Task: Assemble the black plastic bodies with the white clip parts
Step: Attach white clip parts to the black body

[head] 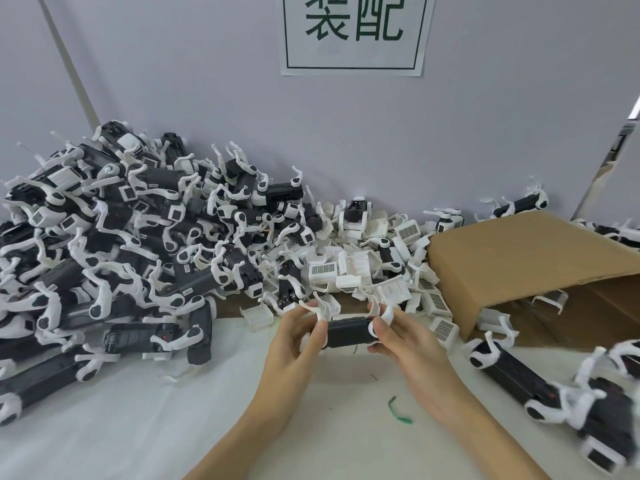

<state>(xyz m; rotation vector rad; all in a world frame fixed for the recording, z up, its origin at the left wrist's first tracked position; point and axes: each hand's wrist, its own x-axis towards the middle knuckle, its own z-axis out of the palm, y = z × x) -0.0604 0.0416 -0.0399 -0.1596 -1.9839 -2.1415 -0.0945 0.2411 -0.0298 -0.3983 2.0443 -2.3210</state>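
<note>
A large heap of assembled units (114,244) fills the worktop's left side, loose white clip parts (374,268) remain at its back edge, and both hands, left hand (294,337) and right hand (405,337), clamp one black plastic body (348,332) mid-worktop, apparently mid-fitting.
</note>
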